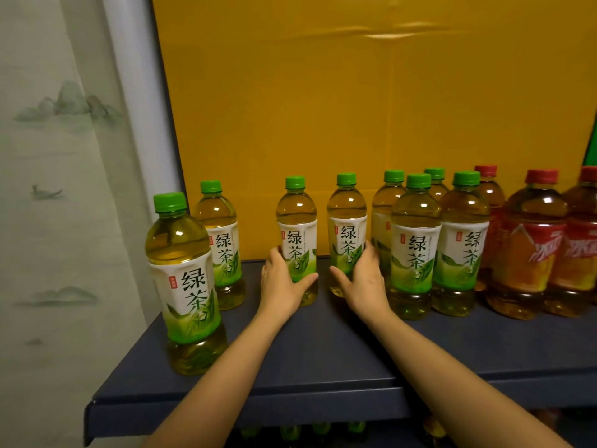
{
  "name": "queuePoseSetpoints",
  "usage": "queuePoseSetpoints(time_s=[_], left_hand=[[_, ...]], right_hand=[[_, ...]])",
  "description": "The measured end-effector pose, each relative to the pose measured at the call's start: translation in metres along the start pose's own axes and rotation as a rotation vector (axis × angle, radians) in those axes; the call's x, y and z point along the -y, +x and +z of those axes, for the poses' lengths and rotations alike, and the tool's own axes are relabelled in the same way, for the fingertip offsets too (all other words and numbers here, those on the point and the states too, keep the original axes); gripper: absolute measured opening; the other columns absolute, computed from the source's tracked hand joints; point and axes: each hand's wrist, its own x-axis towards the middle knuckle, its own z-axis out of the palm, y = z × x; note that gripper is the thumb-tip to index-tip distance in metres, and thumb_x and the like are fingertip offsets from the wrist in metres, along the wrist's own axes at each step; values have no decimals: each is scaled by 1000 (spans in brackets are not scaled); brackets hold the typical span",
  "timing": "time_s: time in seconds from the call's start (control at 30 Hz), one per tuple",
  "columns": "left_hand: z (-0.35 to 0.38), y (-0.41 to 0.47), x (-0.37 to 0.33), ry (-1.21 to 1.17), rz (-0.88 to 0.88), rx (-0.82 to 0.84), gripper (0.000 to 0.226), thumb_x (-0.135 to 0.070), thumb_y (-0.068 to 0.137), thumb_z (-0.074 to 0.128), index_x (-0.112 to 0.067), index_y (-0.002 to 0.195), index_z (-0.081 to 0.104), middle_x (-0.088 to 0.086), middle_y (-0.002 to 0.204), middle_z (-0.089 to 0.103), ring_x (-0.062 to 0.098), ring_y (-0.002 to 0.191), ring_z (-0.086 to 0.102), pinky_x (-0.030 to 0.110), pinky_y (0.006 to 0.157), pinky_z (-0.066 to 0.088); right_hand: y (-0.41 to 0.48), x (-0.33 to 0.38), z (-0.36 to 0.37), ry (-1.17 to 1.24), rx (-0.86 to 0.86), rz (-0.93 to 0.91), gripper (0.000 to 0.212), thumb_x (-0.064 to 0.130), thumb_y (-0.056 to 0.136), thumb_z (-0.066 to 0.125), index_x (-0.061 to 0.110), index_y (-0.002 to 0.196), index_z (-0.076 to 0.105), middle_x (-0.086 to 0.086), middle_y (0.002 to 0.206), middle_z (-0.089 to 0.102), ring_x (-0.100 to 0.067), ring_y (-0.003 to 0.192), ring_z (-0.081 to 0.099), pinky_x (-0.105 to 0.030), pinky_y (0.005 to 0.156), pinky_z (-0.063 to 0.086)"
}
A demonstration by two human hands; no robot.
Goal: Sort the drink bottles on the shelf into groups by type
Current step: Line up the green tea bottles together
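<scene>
Head view: left hand fingers clamped round one green-cap bottle. Right hand fingers clamped round the neighbour bottle just right of it. Both stand upright mid-shelf. Other green-cap bottles on both sides, red-cap bottles grouped far right.

Back panel: mustard yellow, upright, wrinkled crease near top, faint vertical seam.
Curtain: far left, pale grey-green, hanging in folds, printed with ink-wash hills and a small boat.
White strip: between curtain and back panel.
Green patch: right edge, cut off by frame.
</scene>
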Motion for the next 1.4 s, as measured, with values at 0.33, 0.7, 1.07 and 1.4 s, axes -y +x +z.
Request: queuePoseSetpoints(time_s=[0.33,0.7,1.07,1.4], left_hand=[[25,19,8,-192,-43,9,76,-27,65,81,-7,125,38,12,129,52,26,120,48,36,94,45],[6,-7,-4,3,137,54,83,-34,75,72,-7,139,25,7,144,29,21,134,27,24,105,25],[-92,-110,27,50,508,-733,34,-20,75,60,-6,105,51,8,106,50,11,103,44,18,90,37],[-107,-92,57,-194,-50,-334,79,-23,62,81,-16,124,34,0,119,53,17,112,52,29,88,44]], right_hand=[[3,-1,3,-22,-59,3,86,24,80,69,13,145,14,-11,141,41,-30,130,41,-44,103,38],[-7,5,0,11,-17,-47,86,11,78,67,10,146,14,-11,150,27,-25,139,25,-42,115,23],[-33,80,39,220,303,-326,50,19,87,60,11,132,39,-5,132,44,-13,119,44,-26,102,37],[-23,97,119,361,407,-121,79,28,69,77,19,133,32,-3,131,52,-20,120,50,-38,97,43]])
